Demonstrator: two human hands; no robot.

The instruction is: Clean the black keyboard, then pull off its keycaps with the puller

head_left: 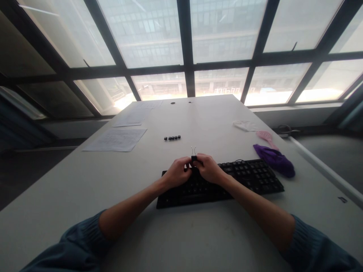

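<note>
Just above the keyboard's back edge, my two hands meet around a small keycap puller (pixel 194 158) with a black body and two thin wire prongs pointing up and away from me. My left hand (pixel 178 171) is closed, its fingertips at the left side of the black body. Pinched on the right side of that body are the fingers of my right hand (pixel 209 168). The black keyboard (pixel 249 175) lies under both hands, which cover part of its keys. Beyond the hands, several small black keycaps (pixel 172 138) sit in a short row on the white table (pixel 136 166).
Printed paper sheets (pixel 116 139) lie at the left. On the right are a purple cloth item (pixel 274 160), a pink hairbrush (pixel 266 138) and a clear plastic bag (pixel 245 125). A small dark piece (pixel 342 199) rests near the right edge. Windows stand behind the table.
</note>
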